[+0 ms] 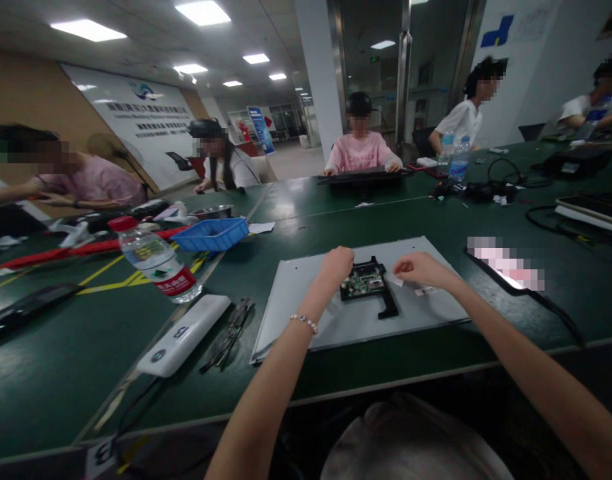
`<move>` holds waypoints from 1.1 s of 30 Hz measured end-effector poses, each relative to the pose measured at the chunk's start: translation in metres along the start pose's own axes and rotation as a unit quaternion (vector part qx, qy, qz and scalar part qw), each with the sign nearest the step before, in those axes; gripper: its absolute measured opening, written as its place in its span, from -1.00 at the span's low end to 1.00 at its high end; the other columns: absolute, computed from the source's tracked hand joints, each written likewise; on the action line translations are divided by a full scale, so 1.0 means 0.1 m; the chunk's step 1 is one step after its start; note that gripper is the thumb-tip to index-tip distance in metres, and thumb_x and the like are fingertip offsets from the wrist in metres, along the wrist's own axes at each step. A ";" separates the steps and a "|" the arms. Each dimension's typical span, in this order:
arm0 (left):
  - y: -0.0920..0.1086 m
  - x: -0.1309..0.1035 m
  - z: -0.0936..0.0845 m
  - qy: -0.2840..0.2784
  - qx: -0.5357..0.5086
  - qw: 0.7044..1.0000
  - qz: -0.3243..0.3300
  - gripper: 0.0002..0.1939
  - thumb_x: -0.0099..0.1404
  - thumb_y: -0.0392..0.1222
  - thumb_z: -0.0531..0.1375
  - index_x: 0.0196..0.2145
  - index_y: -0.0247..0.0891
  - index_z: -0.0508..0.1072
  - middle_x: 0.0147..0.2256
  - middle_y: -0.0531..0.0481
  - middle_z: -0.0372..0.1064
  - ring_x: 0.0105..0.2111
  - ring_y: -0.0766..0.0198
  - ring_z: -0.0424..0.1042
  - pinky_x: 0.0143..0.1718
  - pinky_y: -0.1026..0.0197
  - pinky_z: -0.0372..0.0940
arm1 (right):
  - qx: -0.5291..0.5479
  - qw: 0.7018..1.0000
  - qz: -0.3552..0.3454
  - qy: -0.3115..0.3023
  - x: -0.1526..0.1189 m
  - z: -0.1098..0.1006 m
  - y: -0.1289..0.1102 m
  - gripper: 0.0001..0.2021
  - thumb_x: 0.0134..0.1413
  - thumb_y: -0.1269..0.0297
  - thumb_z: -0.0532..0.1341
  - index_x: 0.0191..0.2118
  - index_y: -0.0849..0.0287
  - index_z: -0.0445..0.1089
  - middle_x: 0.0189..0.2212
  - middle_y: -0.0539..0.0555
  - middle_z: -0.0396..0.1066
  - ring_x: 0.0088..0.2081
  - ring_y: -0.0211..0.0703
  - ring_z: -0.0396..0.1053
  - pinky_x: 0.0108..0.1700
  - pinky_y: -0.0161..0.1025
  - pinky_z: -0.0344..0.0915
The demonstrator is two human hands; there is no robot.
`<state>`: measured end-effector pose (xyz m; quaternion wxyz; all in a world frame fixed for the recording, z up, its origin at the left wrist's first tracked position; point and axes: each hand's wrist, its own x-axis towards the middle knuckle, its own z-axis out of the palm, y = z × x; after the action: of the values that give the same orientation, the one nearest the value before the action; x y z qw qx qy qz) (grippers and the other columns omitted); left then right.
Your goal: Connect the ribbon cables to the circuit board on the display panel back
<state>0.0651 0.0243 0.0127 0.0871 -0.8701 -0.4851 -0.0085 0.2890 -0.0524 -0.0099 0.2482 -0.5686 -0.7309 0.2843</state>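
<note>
A flat grey panel [296, 287] lies on the green table. On its middle rests a black bracket [389, 303] around a green circuit board [363, 283]. My left hand [337, 265] is at the upper left edge of the bracket, its fingers curled and mostly hidden behind the back of the hand. Right of the bracket, over the panel, my right hand [420, 269] pinches a small whitish piece [397, 281] between thumb and fingers. Below that hand, another small pale strip [427, 291] lies on the panel.
Left of the panel are glasses [229, 333], a white power bank [185, 335], a bottle [159, 263] and a blue tray [211, 235]. On the right lies a lit phone [503, 267] with a cable. Several people sit around the table [326, 383].
</note>
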 end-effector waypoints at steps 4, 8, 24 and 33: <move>0.04 0.05 -0.01 0.007 0.004 1.000 0.001 -0.73 0.28 -0.34 0.01 -0.27 -0.33 0.52 -0.22 -0.25 0.44 -0.15 0.09 0.42 -0.12 0.13 0.29 | -0.045 0.999 -0.008 0.010 -0.01 -0.01 0.04 -0.83 -0.02 0.37 0.18 -0.32 0.23 0.50 -0.36 0.11 0.51 -0.30 -0.14 0.45 -0.22 -0.27 0.31; 0.10 0.08 0.01 0.003 0.004 1.000 -0.003 -0.73 0.28 -0.31 0.02 -0.29 -0.35 0.52 -0.24 -0.26 0.45 -0.14 0.09 0.42 -0.10 0.14 0.28 | -0.093 0.995 -0.004 0.025 0.00 0.00 0.06 -0.83 -0.01 0.34 0.18 -0.31 0.21 0.51 -0.34 0.11 0.52 -0.28 -0.11 0.44 -0.21 -0.25 0.30; 0.20 -0.05 0.01 0.023 -0.012 0.999 -0.029 -0.74 0.31 -0.21 0.01 -0.21 -0.38 0.44 -0.22 -0.25 0.39 -0.16 0.05 0.40 -0.18 0.14 0.29 | -0.148 0.985 -0.036 0.081 -0.03 0.06 0.03 -0.73 0.13 0.24 0.08 -0.23 0.22 0.49 -0.21 0.19 0.45 -0.20 -0.04 0.39 -0.12 -0.21 0.24; 0.76 -0.78 -0.90 -0.059 0.007 0.997 0.039 -0.73 0.27 -0.11 0.12 -0.17 -0.34 0.42 -0.23 -0.26 0.40 -0.22 -0.05 0.42 -0.22 0.01 0.27 | -0.157 0.983 -0.048 0.078 -0.01 0.07 0.03 -0.73 0.13 0.27 0.08 -0.19 0.22 0.49 -0.20 0.16 0.46 -0.12 -0.04 0.38 -0.05 -0.23 0.21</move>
<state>0.0946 -0.0952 0.0823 0.0646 -0.8866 -0.4553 0.0496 0.2859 -0.0539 -0.0170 0.2254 -0.5856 -0.7710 0.1085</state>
